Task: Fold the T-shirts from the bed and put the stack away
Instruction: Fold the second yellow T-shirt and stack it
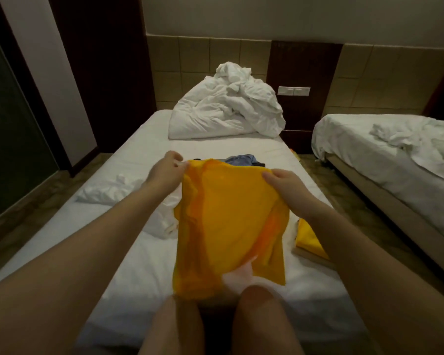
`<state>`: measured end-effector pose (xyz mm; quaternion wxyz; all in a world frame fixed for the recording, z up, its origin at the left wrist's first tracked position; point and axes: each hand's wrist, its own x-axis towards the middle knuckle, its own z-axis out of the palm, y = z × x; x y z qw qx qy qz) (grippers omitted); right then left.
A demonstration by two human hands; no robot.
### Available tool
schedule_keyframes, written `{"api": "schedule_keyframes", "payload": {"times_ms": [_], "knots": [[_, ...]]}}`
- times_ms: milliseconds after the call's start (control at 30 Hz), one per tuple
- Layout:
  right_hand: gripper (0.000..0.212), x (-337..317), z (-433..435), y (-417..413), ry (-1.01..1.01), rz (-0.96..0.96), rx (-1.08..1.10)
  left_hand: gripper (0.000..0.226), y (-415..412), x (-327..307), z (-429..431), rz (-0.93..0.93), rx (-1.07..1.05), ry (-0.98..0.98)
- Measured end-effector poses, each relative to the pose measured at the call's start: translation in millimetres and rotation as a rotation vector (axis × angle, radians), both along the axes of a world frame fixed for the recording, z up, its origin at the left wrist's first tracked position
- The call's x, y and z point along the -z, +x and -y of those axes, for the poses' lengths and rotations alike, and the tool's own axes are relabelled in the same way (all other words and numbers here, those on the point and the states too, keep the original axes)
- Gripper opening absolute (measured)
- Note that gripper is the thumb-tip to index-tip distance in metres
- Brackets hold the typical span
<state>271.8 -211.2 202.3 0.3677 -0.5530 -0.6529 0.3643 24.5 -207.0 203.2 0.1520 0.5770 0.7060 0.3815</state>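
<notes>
A: Both hands are up over the bed (144,265) and well apart. The left hand (164,170) pinches one top corner of the yellow T-shirt (228,226), and the right hand (287,188) grips the other, thumb on the near face.

B: And the shirt hangs between them, held off the mattress, its lower hem dropping to the person's bare knees (262,303).

A: Look just past its top edge: a blue garment (241,160) lies on the sheet, with something dark beside it, too hidden to name.

B: Over on the right, near the bed's edge, a second yellow piece (308,239) lies flat, partly covered by the right forearm. Whether it is folded, I cannot tell.

A: On the left there's a crumpled white cloth (108,190) on the sheet, and up at the head end a heaped white duvet (228,114) against the tiled wall.

B: A second bed (382,155) stands off to the right across a strip of floor, with rumpled white bedding on top
</notes>
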Motion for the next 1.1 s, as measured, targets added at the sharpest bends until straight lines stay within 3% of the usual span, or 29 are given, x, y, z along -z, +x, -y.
{"api": "schedule_keyframes", "payload": {"times_ms": [100, 167, 300, 367, 400, 433, 500, 600, 700, 800, 867, 933, 967, 1000, 1033, 1100], "knots": [[0.02, -19, -6, -28, -0.059, -0.125, -0.044, 0.052, 33, 2, 14, -0.034, 0.241, 0.067], [0.023, -26, -13, -46, -0.111, -0.241, 0.0, 0.059, 60, 6, 29, -0.012, 0.422, 0.036], [0.034, -33, -20, -59, -0.188, -0.612, 0.138, 0.078, 83, 24, 37, -0.122, 0.305, -0.12], [0.029, -33, -22, -60, -0.189, -0.715, 0.121, 0.071, 82, 43, 33, -0.183, 0.312, -0.24], [0.024, -32, -21, -60, -0.186, -0.723, 0.098, 0.05, 80, 52, 32, -0.184, 0.334, -0.272], [0.021, -30, -20, -61, -0.177, -0.714, 0.075, 0.027, 78, 60, 31, -0.149, 0.327, -0.278], [0.023, -25, -22, -60, -0.137, -0.639, 0.052, 0.029, 77, 66, 30, -0.01, 0.279, -0.281], [0.053, -5, -17, -48, -0.085, -0.322, -0.006, 0.029, 75, 61, 25, 0.231, 0.239, -0.3], [0.068, 31, 8, -35, -0.111, -0.288, -0.141, 0.014, 71, 46, 20, 0.774, 0.178, -0.282], [0.068, 64, 30, -28, -0.119, -0.215, -0.29, 0.036, 70, 25, 18, 1.057, 0.109, -0.293], [0.05, 80, 35, -25, -0.105, -0.149, -0.259, 0.048, 72, 16, 13, 1.121, 0.112, -0.278], [0.012, 88, 35, -21, -0.099, -0.142, -0.124, 0.047, 73, 7, 8, 1.153, 0.096, -0.237], [0.008, 87, 34, -18, -0.093, -0.143, -0.055, 0.049, 71, 7, 6, 1.148, 0.095, -0.229], [0.016, 85, 31, -16, -0.092, -0.157, 0.003, 0.052, 69, 8, 4, 1.115, 0.105, -0.23], [0.021, 77, 29, -14, -0.099, -0.188, 0.042, 0.057, 67, 9, 3, 1.013, 0.119, -0.25], [0.026, 55, 24, -12, -0.062, -0.218, 0.104, 0.062, 65, 13, 4, 0.639, 0.119, -0.321]]}}
